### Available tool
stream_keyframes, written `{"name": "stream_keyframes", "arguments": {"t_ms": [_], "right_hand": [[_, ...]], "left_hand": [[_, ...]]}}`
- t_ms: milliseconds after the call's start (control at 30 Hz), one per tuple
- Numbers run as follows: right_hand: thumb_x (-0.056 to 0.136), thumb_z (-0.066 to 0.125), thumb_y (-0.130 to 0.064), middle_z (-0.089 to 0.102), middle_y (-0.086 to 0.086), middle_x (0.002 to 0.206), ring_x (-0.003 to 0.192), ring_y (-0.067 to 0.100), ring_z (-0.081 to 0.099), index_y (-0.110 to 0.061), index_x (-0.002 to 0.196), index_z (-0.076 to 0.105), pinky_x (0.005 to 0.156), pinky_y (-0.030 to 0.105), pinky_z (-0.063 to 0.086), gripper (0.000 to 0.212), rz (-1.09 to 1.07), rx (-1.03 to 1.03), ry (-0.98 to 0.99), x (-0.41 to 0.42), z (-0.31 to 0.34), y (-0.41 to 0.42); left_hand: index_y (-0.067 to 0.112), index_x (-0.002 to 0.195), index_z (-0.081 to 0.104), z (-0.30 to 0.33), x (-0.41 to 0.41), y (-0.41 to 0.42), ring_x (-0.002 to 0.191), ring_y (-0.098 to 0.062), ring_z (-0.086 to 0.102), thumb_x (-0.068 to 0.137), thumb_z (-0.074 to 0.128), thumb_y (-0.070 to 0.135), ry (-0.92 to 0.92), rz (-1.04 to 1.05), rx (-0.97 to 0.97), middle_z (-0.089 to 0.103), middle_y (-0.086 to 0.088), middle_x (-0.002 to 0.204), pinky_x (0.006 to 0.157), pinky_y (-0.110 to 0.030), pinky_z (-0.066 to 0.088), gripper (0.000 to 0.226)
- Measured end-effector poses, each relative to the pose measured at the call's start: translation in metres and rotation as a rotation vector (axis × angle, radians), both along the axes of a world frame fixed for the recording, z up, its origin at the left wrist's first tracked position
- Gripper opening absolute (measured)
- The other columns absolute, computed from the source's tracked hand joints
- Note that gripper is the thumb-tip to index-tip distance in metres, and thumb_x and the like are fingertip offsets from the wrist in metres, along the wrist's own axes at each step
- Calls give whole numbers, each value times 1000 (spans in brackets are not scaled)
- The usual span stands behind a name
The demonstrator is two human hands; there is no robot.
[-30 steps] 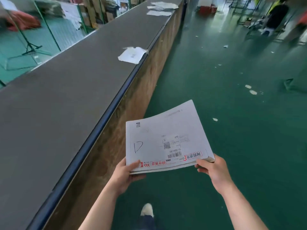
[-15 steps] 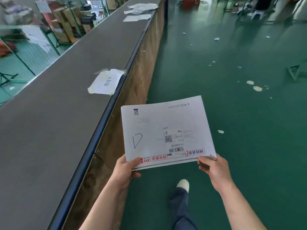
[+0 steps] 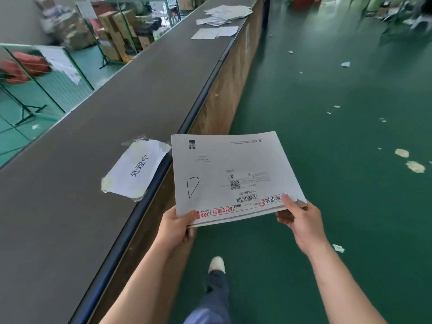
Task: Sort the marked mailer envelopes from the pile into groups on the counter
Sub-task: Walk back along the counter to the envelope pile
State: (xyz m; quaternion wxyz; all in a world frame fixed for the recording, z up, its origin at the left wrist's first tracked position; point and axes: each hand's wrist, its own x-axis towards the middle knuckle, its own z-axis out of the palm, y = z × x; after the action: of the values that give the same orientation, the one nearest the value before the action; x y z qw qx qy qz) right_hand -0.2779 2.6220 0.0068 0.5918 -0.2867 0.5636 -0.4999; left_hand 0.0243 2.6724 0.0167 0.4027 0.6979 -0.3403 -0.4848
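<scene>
Head view, sorting floor

— What's in hand? A stack of mailers [image 3: 230, 176], held flat over the green floor [image 3: 327, 136] just right of the long grey counter [image 3: 70, 183]. The left hand [image 3: 175, 228] grips the near corner at 7 o'clock, thumb on top; the right hand [image 3: 301, 220] pinches the near edge at 5 o'clock. The top mailer bears a hand-drawn "D".

— Which step? By the look of it, carrying — the stack has not been set down, and one shoe [image 3: 216, 264] is forward.

— What's around? A taped paper sign [image 3: 135, 169] lies on the counter at 9 o'clock of the stack. Loose mailers [image 3: 222, 18] sit on the counter well off at 12 o'clock.

— The next move? Probably finding the "D" spot, then sliding off the top mailer while one hand keeps the rest from fanning.
</scene>
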Motion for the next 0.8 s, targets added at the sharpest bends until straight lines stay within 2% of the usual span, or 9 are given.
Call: {"name": "stream_keyframes", "arguments": {"t_ms": [133, 267, 400, 500, 567, 700, 800], "right_hand": [[98, 67, -14, 79, 13, 102, 70, 29, 69, -7, 117, 70, 58, 32, 60, 20, 121, -36, 59, 19, -7, -120], [99, 65, -15, 78, 17, 98, 74, 30, 72, -8, 121, 68, 61, 33, 59, 23, 260, 7, 105, 48, -1, -241], [99, 65, -14, 78, 13, 91, 67, 25, 72, -5, 113, 70, 57, 31, 57, 17, 166, 79, 8, 57, 9, -341], [97, 66, -12, 75, 12, 81, 58, 20, 67, -4, 108, 70, 53, 29, 54, 13, 84, 77, 13, 47, 8, -411], [97, 67, -11, 72, 14, 76, 54, 19, 64, -3, 103, 71, 52, 28, 52, 11, 35, 64, 42, 35, 0, -461], [96, 68, -12, 73, 17, 77, 54, 21, 64, -1, 102, 72, 53, 30, 52, 13, -3, 23, 48, 7, -23, -559], [95, 69, -9, 74, 23, 86, 56, 25, 64, -1, 104, 73, 52, 31, 51, 12, -28, 12, -6, -29, -34, -642]], "left_hand": [[1, 104, 65, -22, -3, -127, 35, -12, 40, 100, 61, 6, 72, 29, -40, 54, -13, 54, 38, -23, 32, 8], [-1, 103, 63, -31, -10, -272, 39, -16, 41, 100, 62, 7, 159, -12, -57, 58, -16, 61, 42, -26, 32, 9], [4, 102, 64, -12, -38, -388, 39, -16, 44, 100, 60, 8, 210, -130, -69, 60, -11, 61, 39, -25, 34, 5], [2, 101, 62, -3, -60, -461, 38, -16, 44, 100, 61, 8, 235, -178, -66, 60, -6, 58, 38, -24, 34, 6], [0, 102, 60, -6, -73, -512, 38, -17, 43, 100, 61, 9, 226, -199, -52, 58, -10, 57, 39, -25, 34, 9], [4, 99, 59, -25, -98, -618, 38, -17, 35, 100, 63, 11, 223, -236, -20, 48, -9, 50, 40, -24, 29, 9], [6, 97, 61, -30, -125, -707, 37, -14, 33, 101, 62, 12, 180, -277, -3, 47, -3, 48, 41, -22, 26, 7]]}}
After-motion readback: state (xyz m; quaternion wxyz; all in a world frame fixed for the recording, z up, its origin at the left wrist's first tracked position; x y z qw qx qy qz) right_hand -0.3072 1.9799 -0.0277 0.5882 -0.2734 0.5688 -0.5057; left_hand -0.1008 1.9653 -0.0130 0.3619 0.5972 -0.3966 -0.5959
